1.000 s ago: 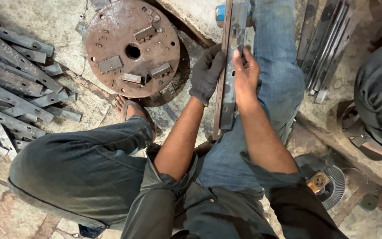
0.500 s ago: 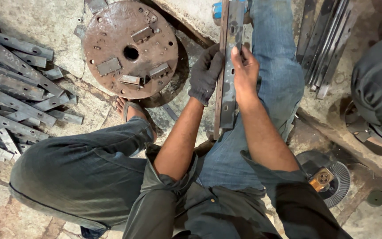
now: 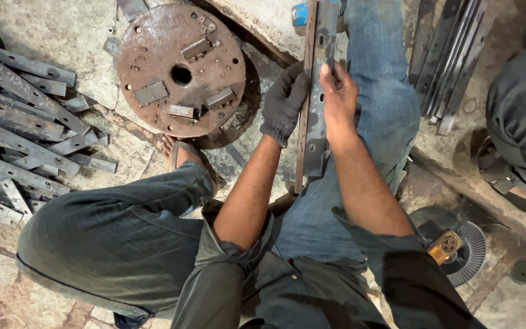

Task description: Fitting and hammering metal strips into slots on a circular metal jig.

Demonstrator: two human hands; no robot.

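- Long rusty steel bar (image 3: 313, 116) with punched holes lies along the right thigh, gripped at both edges.
- Gloved left hand (image 3: 284, 103) fingers wrap its left edge; bare right hand (image 3: 338, 97) fingers clasp its right.
- Rusty round steel plate (image 3: 181, 67) sits near, leftward.
- Hands have barely shifted since earlier.

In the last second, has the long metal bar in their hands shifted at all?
No. The long metal bar lies in the same place along the blue-jeaned leg, beside the rusty round plate.
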